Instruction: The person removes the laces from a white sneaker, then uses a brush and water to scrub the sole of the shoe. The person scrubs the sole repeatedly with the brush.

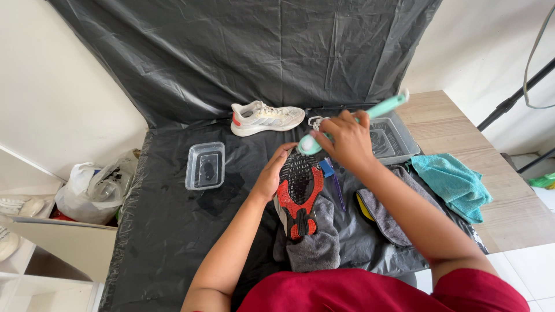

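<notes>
A sneaker point(299, 193) lies sole-up on a grey cloth point(315, 245), showing a red and black tread. My left hand point(270, 173) grips its left edge near the toe. My right hand point(346, 140) holds a mint-green brush point(370, 114) by the handle, its white head just above the toe end of the sole. The matching white sneaker point(266, 117) stands upright at the back of the black plastic sheet point(173, 231).
A clear plastic tub point(205, 166) sits left of the shoe, and a clear tray point(390, 138) sits behind my right hand. A blue-handled tool point(334, 182), an insole on grey cloth point(381, 216) and a teal towel point(454, 185) lie to the right. Plastic bags point(92, 190) hang off the left edge.
</notes>
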